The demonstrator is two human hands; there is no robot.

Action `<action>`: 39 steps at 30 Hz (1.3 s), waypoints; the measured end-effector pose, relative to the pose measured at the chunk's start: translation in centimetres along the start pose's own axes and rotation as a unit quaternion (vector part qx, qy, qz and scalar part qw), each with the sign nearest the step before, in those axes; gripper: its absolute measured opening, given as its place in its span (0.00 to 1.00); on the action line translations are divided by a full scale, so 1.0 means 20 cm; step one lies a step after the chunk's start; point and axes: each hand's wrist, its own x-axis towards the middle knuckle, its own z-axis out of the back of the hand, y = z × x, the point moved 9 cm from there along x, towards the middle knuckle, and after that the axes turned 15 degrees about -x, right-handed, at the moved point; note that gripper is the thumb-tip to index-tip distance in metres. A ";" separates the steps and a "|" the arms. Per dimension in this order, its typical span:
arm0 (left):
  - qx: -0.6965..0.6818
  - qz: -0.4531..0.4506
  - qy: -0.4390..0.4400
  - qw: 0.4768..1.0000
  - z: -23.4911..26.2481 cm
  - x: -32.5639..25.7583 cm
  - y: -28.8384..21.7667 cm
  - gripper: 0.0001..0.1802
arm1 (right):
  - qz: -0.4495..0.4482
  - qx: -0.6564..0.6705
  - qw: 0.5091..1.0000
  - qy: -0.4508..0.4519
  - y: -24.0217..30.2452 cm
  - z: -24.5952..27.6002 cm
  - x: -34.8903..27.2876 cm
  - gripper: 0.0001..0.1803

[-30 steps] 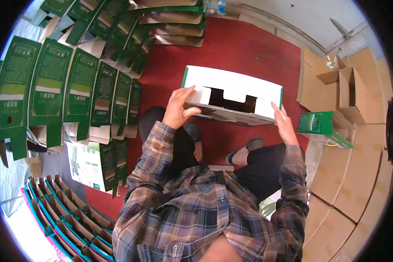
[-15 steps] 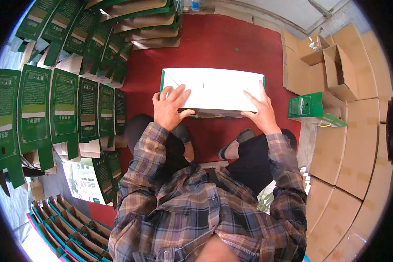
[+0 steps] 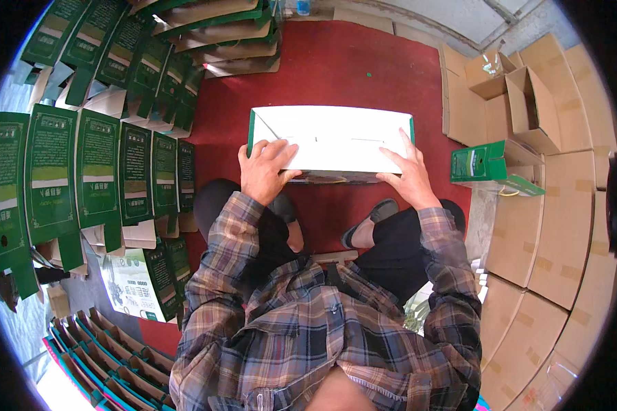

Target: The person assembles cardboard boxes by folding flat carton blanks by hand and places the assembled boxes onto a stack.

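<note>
A white carton (image 3: 336, 133) with green end edges lies between my hands, its white face turned up. Slits and a diagonal fold line show on that face. My left hand (image 3: 266, 170) grips the near left corner, fingers bent on the white face and thumb along the near edge. At the near right corner my right hand (image 3: 411, 171) holds it too, fingers stretched over the top and side, thumb at the near edge. The carton's near side is in shadow and mostly hidden.
Rows of green printed cartons (image 3: 51, 171) stand at the left. Stacked brown cardboard boxes (image 3: 569, 226) line the right, with an opened green box (image 3: 480, 163) beside them. Upright divider-like cartons (image 3: 110, 356) are at the lower left. Red flooring (image 3: 336, 61) lies beyond the carton.
My fingers have shifted slightly on the white face: the left ones are more bent, and the right hand's reach differs a little. A slit near the right hand now shows. The carton has barely moved.
</note>
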 end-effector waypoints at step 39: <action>-0.704 0.335 -0.094 0.619 -0.22 -0.01 0.49 0.25 | -0.366 0.602 0.705 -0.079 -0.86 -0.60 -0.26 0.21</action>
